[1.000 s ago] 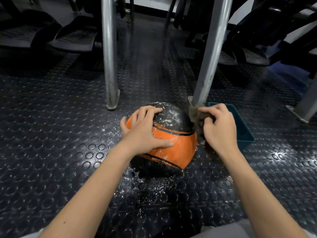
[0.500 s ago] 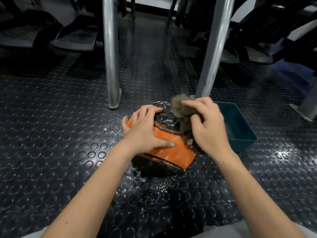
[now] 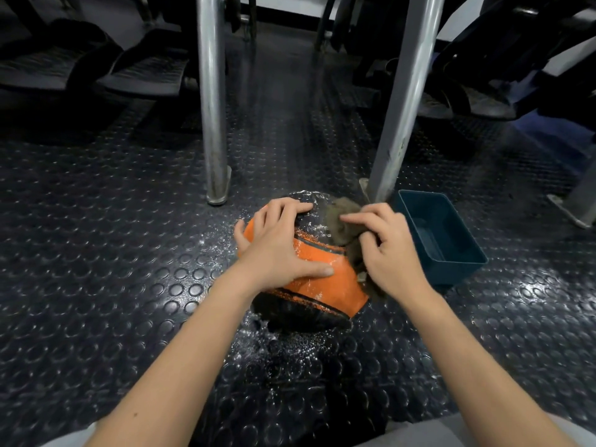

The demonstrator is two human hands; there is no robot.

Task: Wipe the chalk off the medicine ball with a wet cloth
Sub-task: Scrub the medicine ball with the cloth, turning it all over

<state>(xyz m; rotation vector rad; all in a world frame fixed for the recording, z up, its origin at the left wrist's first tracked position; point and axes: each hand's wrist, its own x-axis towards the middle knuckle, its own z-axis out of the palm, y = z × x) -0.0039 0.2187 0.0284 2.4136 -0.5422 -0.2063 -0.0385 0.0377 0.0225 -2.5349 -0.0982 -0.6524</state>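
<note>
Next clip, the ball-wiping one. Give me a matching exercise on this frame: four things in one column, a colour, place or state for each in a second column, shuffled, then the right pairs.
Column 1
1. medicine ball
2. cloth
3. bin
4. left hand

Column 2
A. teal, open-topped, just right of the medicine ball
B. orange and black, flecked with white chalk
C. fingers spread, pressing on the medicine ball
D. grey-brown, bunched under the right hand

Pairs: 1-B, 2-D, 3-A, 4-C
</note>
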